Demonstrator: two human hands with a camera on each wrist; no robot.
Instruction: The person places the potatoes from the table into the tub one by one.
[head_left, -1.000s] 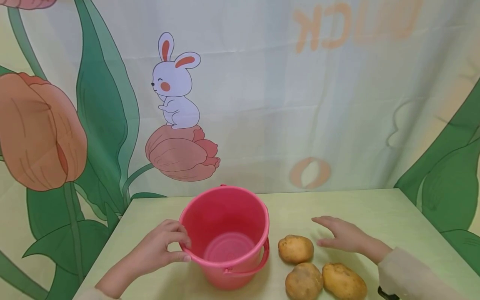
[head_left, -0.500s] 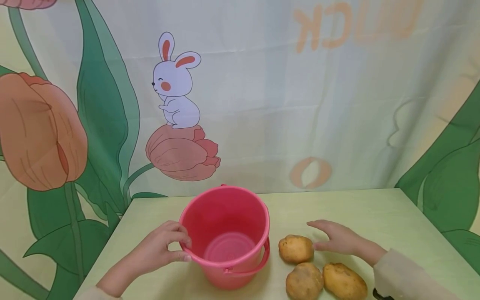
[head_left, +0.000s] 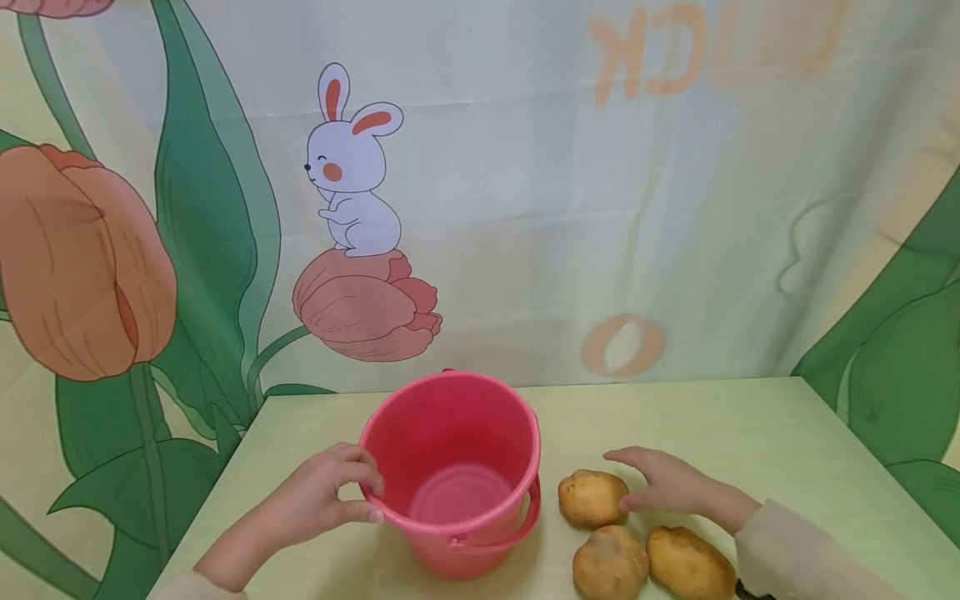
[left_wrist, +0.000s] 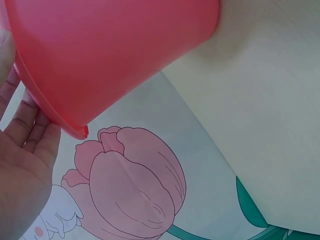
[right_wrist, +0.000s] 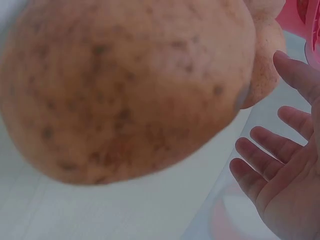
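A pink plastic bucket (head_left: 457, 554) stands upright on the table, its handle hanging down on the right. My left hand (head_left: 318, 496) grips the bucket's left rim, fingers over the edge and thumb outside; the left wrist view also shows the hand (left_wrist: 27, 150) at the rim. To the right of the bucket lie three potatoes: a back potato (head_left: 588, 498), a rounder front potato (head_left: 609, 565) and a long potato (head_left: 690, 563). My right hand (head_left: 671, 483) is spread beside the back potato, its thumb at that potato's right side; whether it touches I cannot tell.
The pale green table (head_left: 735, 425) ends at the back against a hanging cloth (head_left: 495, 208) printed with tulips, leaves and a rabbit. A large potato (right_wrist: 125, 90) fills much of the right wrist view, close to the camera.
My right hand has moved left and slightly nearer, its thumb coming to the back potato's side. The left hand, bucket and potatoes have stayed in place.
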